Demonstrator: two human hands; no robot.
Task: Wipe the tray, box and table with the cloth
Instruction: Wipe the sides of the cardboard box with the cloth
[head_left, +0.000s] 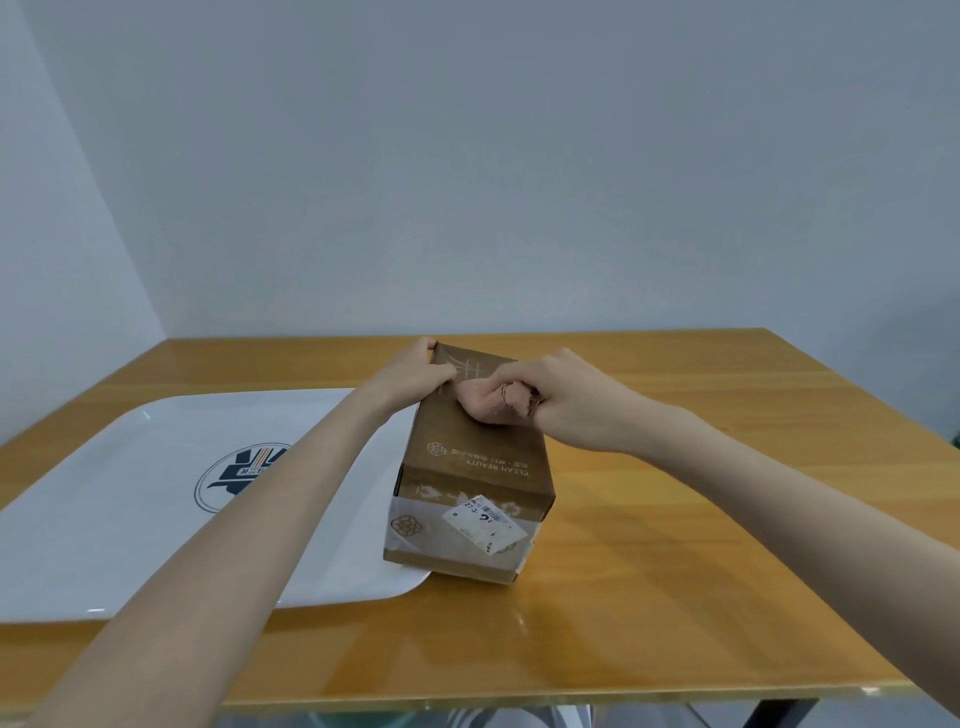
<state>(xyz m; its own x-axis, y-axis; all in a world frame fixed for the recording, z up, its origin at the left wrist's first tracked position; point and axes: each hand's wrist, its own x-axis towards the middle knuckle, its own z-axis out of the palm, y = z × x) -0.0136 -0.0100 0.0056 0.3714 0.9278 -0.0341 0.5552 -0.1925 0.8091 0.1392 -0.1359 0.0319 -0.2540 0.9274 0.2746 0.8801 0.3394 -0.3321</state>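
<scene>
Box (472, 467) at the right edge of the tray (130, 519): your left hand (410, 371) grips its far top edge, so hold it steady and rub the bunched pink cloth (491, 402), squeezed in your right hand (561, 400), slowly along the top.

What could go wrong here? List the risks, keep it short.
1. The box seems to sit partly on the tray rim, so pressing the cloth could rock it.
2. The left hand holds only the far corner; a hard stroke by the right hand might swing the box.
</scene>
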